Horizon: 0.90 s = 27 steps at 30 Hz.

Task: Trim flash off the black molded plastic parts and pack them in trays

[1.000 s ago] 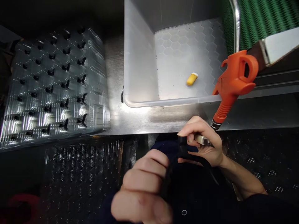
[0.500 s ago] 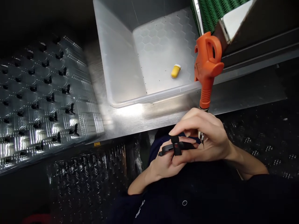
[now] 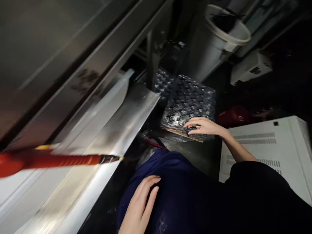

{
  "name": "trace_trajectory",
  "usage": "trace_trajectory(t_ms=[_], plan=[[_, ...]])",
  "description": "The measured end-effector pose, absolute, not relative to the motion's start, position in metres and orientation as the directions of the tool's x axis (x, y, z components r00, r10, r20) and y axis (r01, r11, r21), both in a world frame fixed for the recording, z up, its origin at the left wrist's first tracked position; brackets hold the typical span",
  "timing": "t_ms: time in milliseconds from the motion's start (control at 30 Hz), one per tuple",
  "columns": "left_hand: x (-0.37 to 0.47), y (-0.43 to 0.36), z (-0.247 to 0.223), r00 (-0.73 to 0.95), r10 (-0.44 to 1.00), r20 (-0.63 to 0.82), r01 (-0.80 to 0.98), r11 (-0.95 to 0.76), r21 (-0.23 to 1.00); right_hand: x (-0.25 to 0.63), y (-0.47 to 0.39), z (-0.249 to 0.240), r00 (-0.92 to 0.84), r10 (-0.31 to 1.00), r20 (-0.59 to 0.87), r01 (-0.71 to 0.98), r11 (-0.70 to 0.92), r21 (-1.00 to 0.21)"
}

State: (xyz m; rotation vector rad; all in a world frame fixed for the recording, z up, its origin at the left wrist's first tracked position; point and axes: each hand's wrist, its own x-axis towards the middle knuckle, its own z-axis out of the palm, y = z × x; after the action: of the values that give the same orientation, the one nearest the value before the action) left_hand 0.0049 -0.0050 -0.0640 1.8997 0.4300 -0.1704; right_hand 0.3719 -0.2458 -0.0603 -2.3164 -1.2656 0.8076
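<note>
Out to the right, my right hand point(image 3: 204, 126) has its thumb and fingers curled around a small black plastic part point(image 3: 191, 129). That hand is over the near edge of a clear plastic tray point(image 3: 190, 99) with many moulded pockets, low beside the bench. Whether the part touches the tray is hard to see. My left hand point(image 3: 141, 201) lies over my dark blue clothing with nothing in it, its fingers stretched and the thumb apart.
An orange air gun point(image 3: 73, 160), blurred, projects at left above the metal bench edge point(image 3: 131, 123). A white cabinet point(image 3: 263, 143) with vents stands at right. Farther back are a pale bin point(image 3: 209, 48) and a red object point(image 3: 234, 115).
The view has swung right, away from the clear tub. My hands have parted: the right one has carried the black part out to the tray, and the left has come off it.
</note>
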Motion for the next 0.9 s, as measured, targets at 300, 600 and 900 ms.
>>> trace_trajectory(t_ms=[300, 600, 900], plan=[[0.051, 0.025, -0.079, 0.964, 0.145, -0.221, 0.261, -0.382, 0.886, 0.484, -0.433, -0.145, 0.768, 0.344, -0.541, 0.344, -0.933, -0.105], [0.063, 0.016, -0.067, 0.940, 0.101, -0.326, 0.335, -0.453, 0.826, 0.496, -0.440, -0.220, 0.723, 0.364, -0.588, 0.309, -0.931, -0.196], [0.053, 0.022, -0.080, 0.946, 0.130, -0.296, 0.318, -0.539, 0.780, 0.483, -0.419, -0.176, 0.893, 0.378, -0.244, 0.328, -0.918, -0.222]])
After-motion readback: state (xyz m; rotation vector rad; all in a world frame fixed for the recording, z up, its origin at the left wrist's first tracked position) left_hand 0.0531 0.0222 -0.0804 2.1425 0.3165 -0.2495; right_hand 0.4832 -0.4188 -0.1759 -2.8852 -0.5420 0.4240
